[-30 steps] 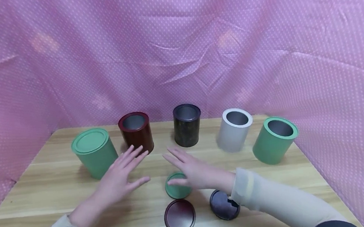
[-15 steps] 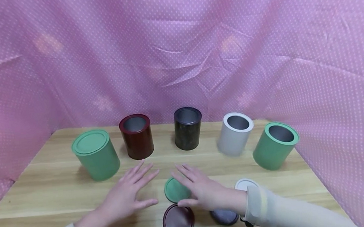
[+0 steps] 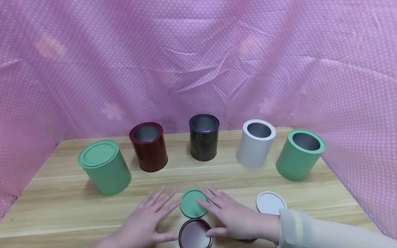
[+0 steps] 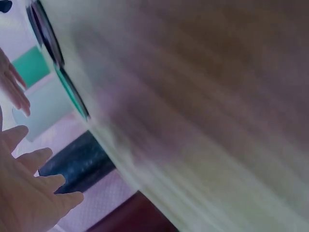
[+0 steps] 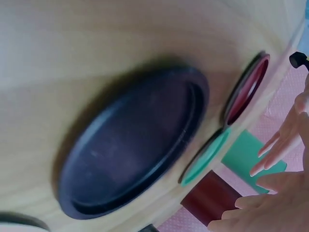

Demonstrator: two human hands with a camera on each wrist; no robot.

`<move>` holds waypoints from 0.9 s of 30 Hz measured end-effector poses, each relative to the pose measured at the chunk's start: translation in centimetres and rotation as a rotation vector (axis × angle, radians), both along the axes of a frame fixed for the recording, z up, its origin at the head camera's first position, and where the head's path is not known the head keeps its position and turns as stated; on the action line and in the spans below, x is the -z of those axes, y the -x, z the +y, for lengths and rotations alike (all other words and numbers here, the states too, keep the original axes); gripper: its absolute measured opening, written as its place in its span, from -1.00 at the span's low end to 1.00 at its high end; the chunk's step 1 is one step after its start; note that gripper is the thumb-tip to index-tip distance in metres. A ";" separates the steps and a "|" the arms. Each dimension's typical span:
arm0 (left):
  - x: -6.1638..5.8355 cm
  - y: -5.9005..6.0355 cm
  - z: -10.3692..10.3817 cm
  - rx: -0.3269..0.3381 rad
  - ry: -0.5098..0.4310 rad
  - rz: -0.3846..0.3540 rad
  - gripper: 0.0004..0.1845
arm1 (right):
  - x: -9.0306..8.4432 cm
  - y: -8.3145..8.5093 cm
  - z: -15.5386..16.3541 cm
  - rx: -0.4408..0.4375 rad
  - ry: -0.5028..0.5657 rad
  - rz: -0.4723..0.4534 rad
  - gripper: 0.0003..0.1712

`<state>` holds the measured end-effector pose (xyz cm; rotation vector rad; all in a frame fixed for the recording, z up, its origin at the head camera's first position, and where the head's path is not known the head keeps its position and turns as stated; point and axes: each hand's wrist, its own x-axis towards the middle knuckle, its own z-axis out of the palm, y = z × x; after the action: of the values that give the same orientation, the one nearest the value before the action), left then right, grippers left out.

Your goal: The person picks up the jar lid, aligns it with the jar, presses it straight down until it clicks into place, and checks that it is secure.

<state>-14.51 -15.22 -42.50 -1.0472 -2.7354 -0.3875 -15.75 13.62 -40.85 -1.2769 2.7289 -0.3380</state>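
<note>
Five tins [image 3: 204, 137] are standing in a row behind four lids [image 3: 193, 203]; the hands [image 3: 145, 226] are flanking two lids.

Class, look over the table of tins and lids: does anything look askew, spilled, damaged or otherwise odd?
Nothing looks spilled or damaged. One mismatch stands out: only the left green tin wears its lid. The dark red tin, black tin, white tin and right green tin stand open, their lids loose near both hands.
</note>
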 end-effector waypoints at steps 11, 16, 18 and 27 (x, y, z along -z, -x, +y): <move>1.6 -0.8 0.8 -0.012 0.106 -0.090 -0.06 | 1.2 -1.4 0.5 0.023 -0.077 -0.012 -0.05; 1.9 -1.0 0.7 -0.004 0.123 -0.116 -0.07 | 1.8 -1.8 0.3 0.018 -0.099 -0.022 -0.03; 2.0 -1.1 0.7 0.005 0.122 -0.139 -0.07 | 1.9 -1.9 0.2 0.019 -0.114 -0.029 -0.01; 2.2 -0.9 0.2 0.002 0.131 -0.166 -0.06 | 2.1 -1.7 -0.5 0.035 -0.148 -0.019 0.00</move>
<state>-13.61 -15.02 -44.69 -1.0954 -2.9421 -0.3115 -14.01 13.10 -42.94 -1.1833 2.7057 -0.1468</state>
